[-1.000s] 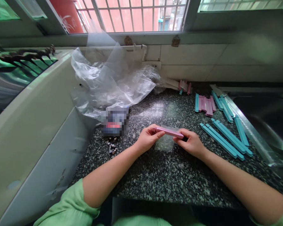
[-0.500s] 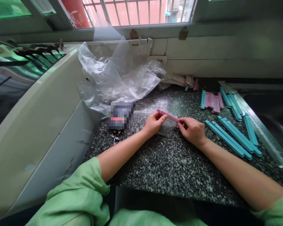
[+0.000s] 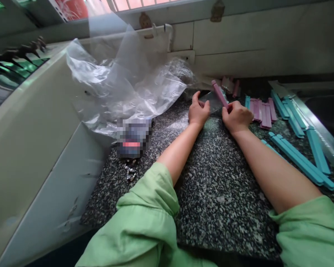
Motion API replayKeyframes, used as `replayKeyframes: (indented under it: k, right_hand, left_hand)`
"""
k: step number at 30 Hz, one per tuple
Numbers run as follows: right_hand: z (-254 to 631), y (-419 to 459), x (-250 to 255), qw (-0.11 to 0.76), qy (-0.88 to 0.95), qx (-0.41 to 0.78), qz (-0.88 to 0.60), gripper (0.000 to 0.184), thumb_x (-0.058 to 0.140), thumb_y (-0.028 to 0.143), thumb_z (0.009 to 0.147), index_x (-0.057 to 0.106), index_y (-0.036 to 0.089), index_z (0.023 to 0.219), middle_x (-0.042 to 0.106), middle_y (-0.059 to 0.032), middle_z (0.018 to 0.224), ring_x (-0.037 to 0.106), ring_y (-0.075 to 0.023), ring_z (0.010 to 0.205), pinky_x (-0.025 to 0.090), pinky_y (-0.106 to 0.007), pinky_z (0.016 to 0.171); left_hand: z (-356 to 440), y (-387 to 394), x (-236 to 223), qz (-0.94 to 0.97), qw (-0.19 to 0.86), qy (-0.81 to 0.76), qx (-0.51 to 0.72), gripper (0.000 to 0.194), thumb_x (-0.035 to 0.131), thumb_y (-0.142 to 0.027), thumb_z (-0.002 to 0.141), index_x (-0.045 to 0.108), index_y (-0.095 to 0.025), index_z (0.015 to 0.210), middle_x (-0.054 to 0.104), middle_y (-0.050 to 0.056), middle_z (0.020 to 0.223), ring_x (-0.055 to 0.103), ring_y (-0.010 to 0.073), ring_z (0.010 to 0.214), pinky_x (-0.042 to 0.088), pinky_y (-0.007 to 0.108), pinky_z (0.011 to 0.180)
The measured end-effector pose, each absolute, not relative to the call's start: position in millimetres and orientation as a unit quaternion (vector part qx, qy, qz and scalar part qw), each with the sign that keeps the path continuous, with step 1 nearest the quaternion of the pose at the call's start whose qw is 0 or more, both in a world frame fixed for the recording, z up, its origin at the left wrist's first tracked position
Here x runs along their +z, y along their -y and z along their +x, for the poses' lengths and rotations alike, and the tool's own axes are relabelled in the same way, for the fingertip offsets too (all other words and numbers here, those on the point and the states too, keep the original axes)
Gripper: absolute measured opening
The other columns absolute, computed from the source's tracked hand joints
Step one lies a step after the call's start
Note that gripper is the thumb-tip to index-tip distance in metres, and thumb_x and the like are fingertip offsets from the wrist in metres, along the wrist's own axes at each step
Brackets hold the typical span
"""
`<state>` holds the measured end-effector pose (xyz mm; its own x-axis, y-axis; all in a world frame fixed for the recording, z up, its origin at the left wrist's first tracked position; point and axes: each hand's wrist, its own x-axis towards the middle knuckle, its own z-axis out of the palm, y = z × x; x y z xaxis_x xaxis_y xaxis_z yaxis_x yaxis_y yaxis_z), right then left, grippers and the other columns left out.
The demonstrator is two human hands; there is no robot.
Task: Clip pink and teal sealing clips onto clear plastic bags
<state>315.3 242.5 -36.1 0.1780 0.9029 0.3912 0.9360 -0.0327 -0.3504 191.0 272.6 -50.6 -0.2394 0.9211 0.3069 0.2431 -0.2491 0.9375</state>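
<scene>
A pink bag-sealing clip (image 3: 218,92) leans up and to the left from my right hand (image 3: 237,116), whose thumb and fingers pinch its lower end. Clear plastic (image 3: 212,104) spreads beside the clip, between my two hands; whether the clip is fastened on it I cannot tell. My left hand (image 3: 199,113) is just left of that plastic, index finger raised and thumb held apart from it. Its other fingers are partly hidden. To the right of my right hand lie short pink clips (image 3: 264,114), with longer blue clips (image 3: 297,157) nearer to me.
A large crumpled clear plastic bag (image 3: 133,85) covers the back left of the speckled countertop (image 3: 208,200). In front of it lies a blurred-out dark object (image 3: 133,139) with a beaded charm (image 3: 130,171). A metal sink edge (image 3: 320,122) borders the right, a pale appliance the left.
Both hands have moved forward, away from me. My left hand has let go of the pink clip, which has swung from lying across both hands to standing tilted in my right. The view has shifted.
</scene>
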Motion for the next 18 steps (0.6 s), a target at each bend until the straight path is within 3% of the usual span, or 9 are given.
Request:
replayKeyframes:
  k: [6, 12, 18]
  right_hand:
    - [316.3, -281.4, -32.0, 0.276, 0.546, -0.043, -0.79, 0.028, 0.044, 0.033, 0.082, 0.056, 0.011, 0.093, 0.063, -0.018, 0.087, 0.059, -0.0306, 0.085, 0.038, -0.044, 0.075]
    - [317.8, -319.0, -27.5, 0.263, 0.491, -0.049, -0.829, 0.032, 0.042, 0.033, 0.083, 0.059, 0.008, 0.094, 0.065, -0.0203, 0.089, 0.061, -0.0301, 0.086, 0.038, -0.045, 0.077]
    - [319.5, -335.1, -27.4, 0.243, 0.492, -0.062, -0.834, 0.034, 0.045, 0.038, 0.081, 0.059, 0.008, 0.09, 0.065, -0.0208, 0.084, 0.062, -0.0303, 0.081, 0.037, -0.042, 0.073]
  left_hand:
    - [219.8, -310.6, -47.5, 0.638, 0.26, -0.54, 0.483, 0.047, 0.051, -0.018, 0.081, 0.041, -0.027, 0.127, 0.059, 0.003, 0.101, 0.056, 0.018, 0.095, 0.041, 0.031, 0.088]
    - [233.2, -334.1, -38.3, 0.673, 0.208, -0.571, 0.422, 0.041, 0.05, -0.015, 0.079, 0.048, -0.019, 0.12, 0.056, 0.01, 0.113, 0.054, 0.0226, 0.104, 0.042, 0.034, 0.091]
    - [233.9, -342.8, -39.1, 0.659, 0.198, -0.574, 0.444, 0.032, 0.049, -0.014, 0.078, 0.052, -0.014, 0.109, 0.058, 0.012, 0.103, 0.055, 0.0231, 0.096, 0.044, 0.035, 0.087]
